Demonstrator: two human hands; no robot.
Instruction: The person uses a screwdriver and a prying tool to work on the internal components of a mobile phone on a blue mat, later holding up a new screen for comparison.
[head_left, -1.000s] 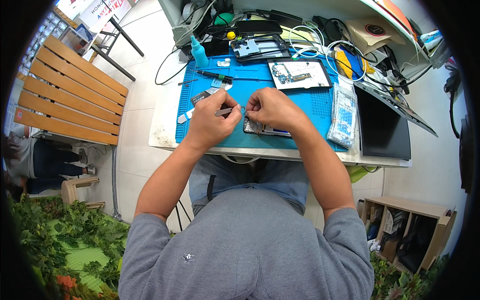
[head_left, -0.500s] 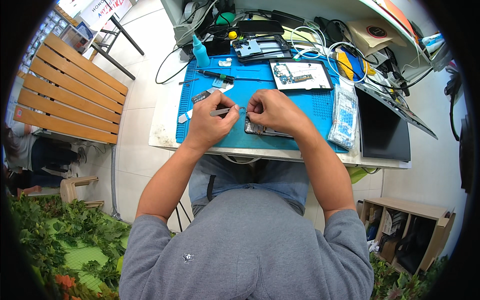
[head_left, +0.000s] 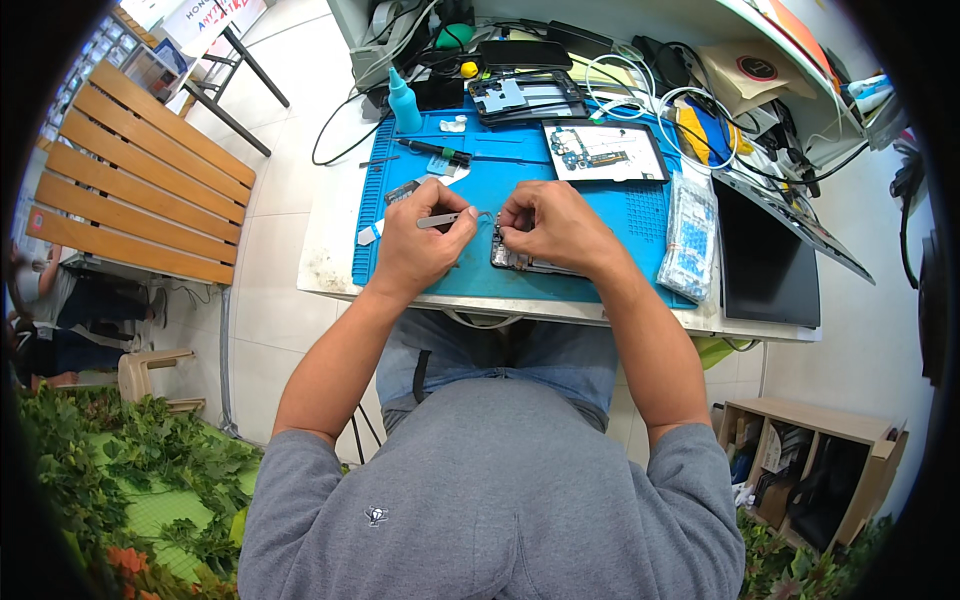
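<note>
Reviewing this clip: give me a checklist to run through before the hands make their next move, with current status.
1. Tweezers gripped: ok, between the left hand's thumb and fingers.
2. Tweezer tips clear of the device: cannot tell, too fine to see.
3. Opened device resting on the blue mat: ok, partly covered by the right hand.
4. Right fingertips holding a part: cannot tell; they are at the device's far left corner.
5. Circuit board apart from both hands: ok, on the white panel beyond them.
6. Blue bottle upright: ok, at the mat's far left.
</note>
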